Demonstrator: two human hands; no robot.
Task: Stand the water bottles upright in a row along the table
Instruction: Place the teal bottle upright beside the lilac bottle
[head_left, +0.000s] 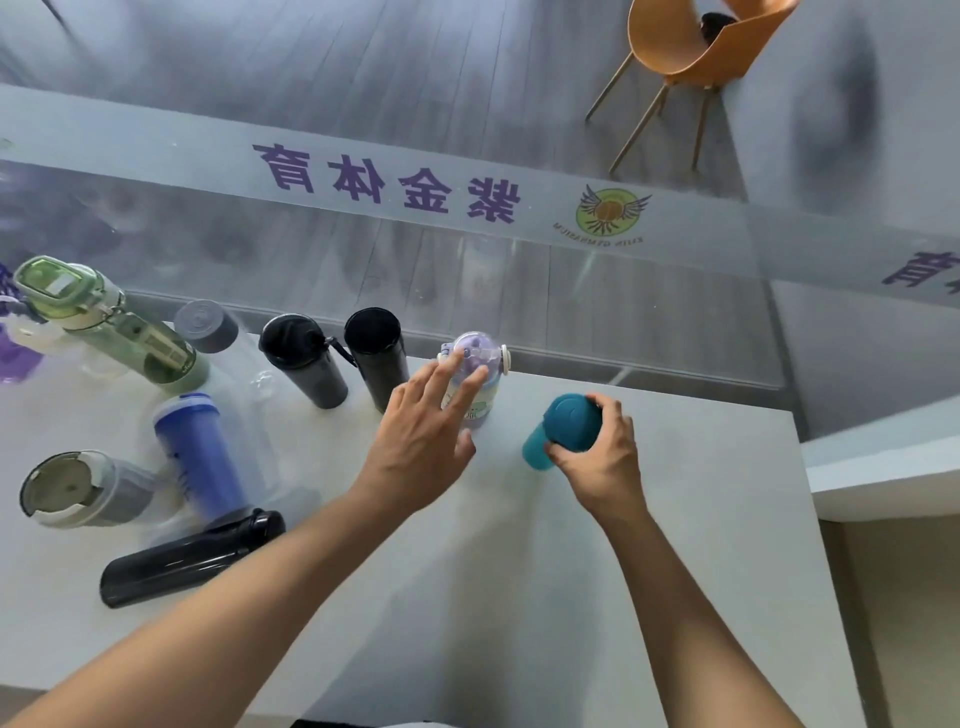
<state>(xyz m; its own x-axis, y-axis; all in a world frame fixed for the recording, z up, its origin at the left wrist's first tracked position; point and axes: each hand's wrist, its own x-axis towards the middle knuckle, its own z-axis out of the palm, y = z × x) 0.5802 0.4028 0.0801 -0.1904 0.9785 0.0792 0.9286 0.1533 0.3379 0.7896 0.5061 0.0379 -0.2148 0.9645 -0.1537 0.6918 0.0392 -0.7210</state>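
Several bottles stand upright along the far edge of the white table (467, 597): a green one (119, 332), a clear grey-capped one (208, 327), two black ones (304, 358) (376, 351) and a small purple one (480, 374). My left hand (421, 436) hovers open in front of the purple bottle, fingers spread over it. My right hand (597, 457) grips a teal bottle (563, 428) standing to the right of the purple one. A blue bottle (195, 452) and a grey-lidded one (78, 488) stand nearer left. A black bottle (192, 558) lies flat.
A glass partition with purple lettering (384, 182) runs just behind the table's far edge. An orange chair (691, 47) stands beyond it. The table's right edge (810, 519) drops off beside a white ledge. Purple items (15, 353) show at the far left.
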